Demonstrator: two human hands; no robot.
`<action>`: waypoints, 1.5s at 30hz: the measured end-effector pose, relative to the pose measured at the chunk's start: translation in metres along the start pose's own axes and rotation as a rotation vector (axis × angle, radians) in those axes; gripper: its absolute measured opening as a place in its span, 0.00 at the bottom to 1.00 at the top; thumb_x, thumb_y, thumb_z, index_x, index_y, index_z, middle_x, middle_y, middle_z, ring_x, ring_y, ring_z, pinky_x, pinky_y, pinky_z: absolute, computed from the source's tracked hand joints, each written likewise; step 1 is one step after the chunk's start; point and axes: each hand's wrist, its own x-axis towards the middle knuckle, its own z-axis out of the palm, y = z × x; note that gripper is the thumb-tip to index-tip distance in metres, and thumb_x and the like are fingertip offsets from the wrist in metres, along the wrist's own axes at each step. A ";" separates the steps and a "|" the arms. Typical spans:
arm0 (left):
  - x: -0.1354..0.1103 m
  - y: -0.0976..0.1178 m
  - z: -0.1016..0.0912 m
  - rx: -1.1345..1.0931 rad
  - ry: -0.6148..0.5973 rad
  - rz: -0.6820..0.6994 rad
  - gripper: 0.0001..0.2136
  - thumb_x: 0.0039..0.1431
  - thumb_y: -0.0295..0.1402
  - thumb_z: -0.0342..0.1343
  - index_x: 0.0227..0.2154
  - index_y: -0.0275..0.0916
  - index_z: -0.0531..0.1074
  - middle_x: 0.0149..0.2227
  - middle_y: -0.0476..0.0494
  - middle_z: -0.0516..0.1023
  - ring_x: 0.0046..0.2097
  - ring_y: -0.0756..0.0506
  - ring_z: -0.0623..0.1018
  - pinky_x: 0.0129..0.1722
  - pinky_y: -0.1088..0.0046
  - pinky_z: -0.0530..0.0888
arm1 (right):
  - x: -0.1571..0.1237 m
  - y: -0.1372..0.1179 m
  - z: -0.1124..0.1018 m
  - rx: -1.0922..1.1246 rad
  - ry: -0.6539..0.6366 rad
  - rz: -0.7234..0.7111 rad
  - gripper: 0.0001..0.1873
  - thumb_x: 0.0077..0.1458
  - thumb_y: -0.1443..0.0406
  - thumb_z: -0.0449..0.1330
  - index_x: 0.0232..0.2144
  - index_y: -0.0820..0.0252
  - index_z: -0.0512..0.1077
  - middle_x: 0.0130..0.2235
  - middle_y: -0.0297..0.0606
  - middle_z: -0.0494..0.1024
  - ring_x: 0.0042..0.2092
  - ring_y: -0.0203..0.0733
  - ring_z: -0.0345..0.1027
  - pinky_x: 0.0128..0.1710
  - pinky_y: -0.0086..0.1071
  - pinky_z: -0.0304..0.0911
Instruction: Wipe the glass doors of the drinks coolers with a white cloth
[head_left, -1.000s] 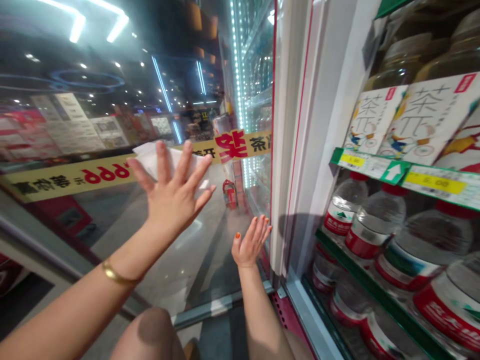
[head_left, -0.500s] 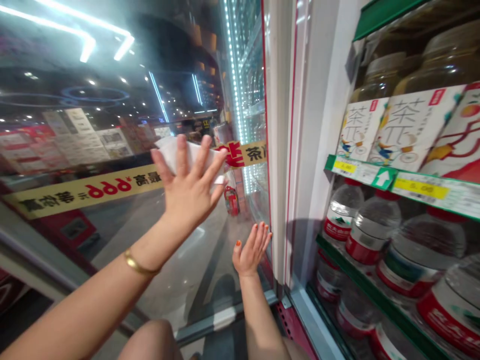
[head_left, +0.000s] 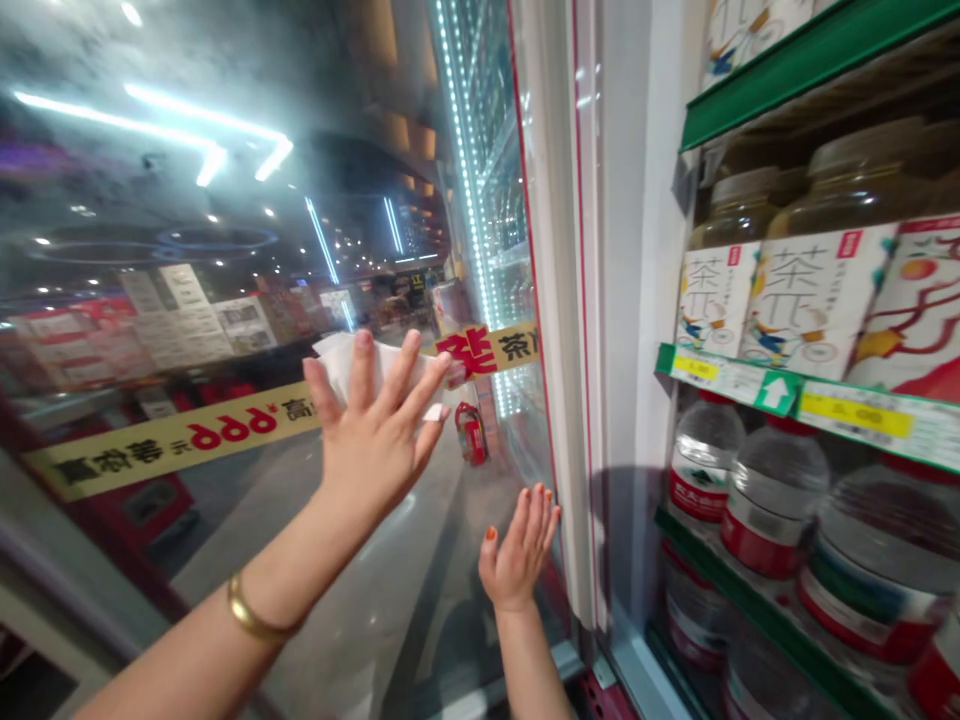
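Note:
My left hand [head_left: 379, 440], with a gold bangle [head_left: 251, 610] at the wrist, lies flat with fingers spread on a glass door [head_left: 315, 560]. Beneath those fingers a crumpled white tissue [head_left: 337, 358] is pressed against the pane, its upper edge showing above the fingertips. My right hand [head_left: 517, 560], with orange nails, is lower and to the right. Its fingers are straight and its palm faces the glass near the door's white edge strip [head_left: 559, 300]; it holds nothing visible. A yellow printed band [head_left: 161, 445] crosses the pane behind my left hand.
Right of the door, fridge shelves hold tea bottles [head_left: 814, 290] and red-labelled water bottles [head_left: 772, 500]. Green shelf edges [head_left: 757, 590] and a price strip [head_left: 855, 415] jut toward the opening. Stacked boxes [head_left: 172, 320] and a red object on the floor [head_left: 471, 435] show through or in the glass.
The view has shifted, so the door and shelves sit lower in the picture. Against the yellow band, my left hand and the tissue have slid slightly left and down. My right hand stays near the edge.

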 end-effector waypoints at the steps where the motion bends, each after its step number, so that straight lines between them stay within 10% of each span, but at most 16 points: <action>1: -0.002 0.009 0.004 0.008 -0.004 0.035 0.36 0.74 0.46 0.53 0.80 0.59 0.46 0.82 0.55 0.45 0.83 0.37 0.31 0.78 0.39 0.21 | 0.000 0.001 0.000 0.001 0.002 0.003 0.40 0.75 0.58 0.46 0.81 0.68 0.45 0.76 0.66 0.59 0.79 0.67 0.50 0.71 0.73 0.58; 5: -0.087 0.032 0.026 0.064 -0.071 0.334 0.35 0.69 0.51 0.54 0.77 0.58 0.57 0.79 0.60 0.53 0.83 0.40 0.36 0.82 0.44 0.29 | -0.004 0.005 0.002 -0.001 -0.001 0.006 0.40 0.75 0.57 0.46 0.81 0.66 0.44 0.77 0.65 0.58 0.79 0.69 0.51 0.70 0.75 0.59; 9: -0.178 -0.020 0.017 0.056 0.003 0.005 0.39 0.64 0.49 0.52 0.78 0.66 0.49 0.77 0.65 0.53 0.83 0.40 0.43 0.82 0.45 0.36 | -0.011 0.012 0.006 -0.025 0.007 -0.006 0.40 0.75 0.56 0.48 0.81 0.64 0.46 0.78 0.64 0.58 0.78 0.71 0.52 0.70 0.76 0.59; 13: -0.163 -0.067 -0.006 0.047 0.087 -0.365 0.41 0.68 0.45 0.50 0.80 0.63 0.40 0.82 0.60 0.35 0.83 0.32 0.35 0.78 0.36 0.32 | -0.011 0.017 0.007 -0.060 0.003 -0.007 0.44 0.75 0.47 0.46 0.82 0.64 0.43 0.77 0.67 0.58 0.78 0.76 0.53 0.67 0.77 0.61; 17: -0.139 -0.034 0.013 0.051 0.054 -0.331 0.43 0.70 0.48 0.56 0.80 0.57 0.40 0.83 0.47 0.35 0.83 0.29 0.31 0.75 0.25 0.31 | -0.001 0.022 0.000 -0.097 0.001 -0.103 0.44 0.74 0.47 0.48 0.82 0.61 0.45 0.80 0.67 0.51 0.79 0.79 0.47 0.66 0.82 0.59; 21: -0.203 -0.003 0.036 0.059 -0.069 -0.060 0.41 0.69 0.55 0.59 0.78 0.66 0.45 0.82 0.62 0.44 0.83 0.36 0.34 0.80 0.40 0.27 | 0.002 0.026 -0.004 -0.104 -0.010 -0.117 0.45 0.73 0.49 0.51 0.81 0.62 0.45 0.80 0.68 0.46 0.79 0.81 0.45 0.67 0.84 0.56; 24: -0.247 -0.025 0.028 0.059 -0.102 -0.159 0.43 0.69 0.53 0.60 0.79 0.68 0.40 0.82 0.65 0.37 0.83 0.37 0.32 0.81 0.47 0.26 | 0.000 0.028 -0.004 -0.101 -0.013 -0.108 0.45 0.72 0.49 0.53 0.81 0.63 0.47 0.80 0.68 0.47 0.79 0.81 0.45 0.68 0.83 0.56; 29: -0.210 -0.048 0.030 0.101 -0.061 -0.447 0.50 0.68 0.50 0.63 0.81 0.55 0.36 0.83 0.42 0.27 0.81 0.28 0.25 0.76 0.29 0.29 | -0.002 0.033 -0.002 -0.104 0.008 -0.117 0.46 0.72 0.49 0.54 0.81 0.66 0.48 0.79 0.71 0.48 0.79 0.83 0.44 0.68 0.86 0.52; 35: -0.230 -0.001 0.060 -0.005 -0.133 -0.055 0.36 0.64 0.56 0.65 0.73 0.71 0.61 0.81 0.58 0.49 0.82 0.36 0.28 0.77 0.37 0.24 | 0.003 0.026 -0.005 -0.174 -0.033 -0.116 0.45 0.73 0.52 0.53 0.80 0.70 0.47 0.80 0.74 0.43 0.80 0.84 0.41 0.67 0.88 0.53; 38: -0.237 -0.031 0.047 -0.057 -0.114 -0.234 0.42 0.67 0.50 0.64 0.78 0.63 0.51 0.82 0.46 0.43 0.82 0.34 0.29 0.76 0.32 0.28 | 0.002 0.004 -0.006 -0.178 -0.103 -0.115 0.44 0.71 0.54 0.55 0.81 0.63 0.48 0.82 0.68 0.36 0.80 0.84 0.34 0.65 0.90 0.51; 42: -0.164 -0.069 0.031 -0.071 -0.039 -0.559 0.42 0.75 0.45 0.54 0.81 0.51 0.35 0.82 0.36 0.24 0.80 0.26 0.23 0.71 0.17 0.33 | -0.006 -0.037 0.000 -0.051 -0.190 -0.195 0.44 0.71 0.55 0.56 0.81 0.50 0.46 0.83 0.60 0.33 0.81 0.85 0.26 0.61 0.97 0.44; 45: -0.135 -0.055 0.036 -0.011 -0.011 -0.307 0.41 0.74 0.49 0.56 0.80 0.58 0.40 0.83 0.44 0.34 0.81 0.31 0.25 0.73 0.25 0.26 | -0.006 -0.059 0.003 -0.039 -0.172 -0.160 0.44 0.71 0.57 0.57 0.82 0.48 0.44 0.83 0.60 0.32 0.81 0.82 0.27 0.62 0.96 0.43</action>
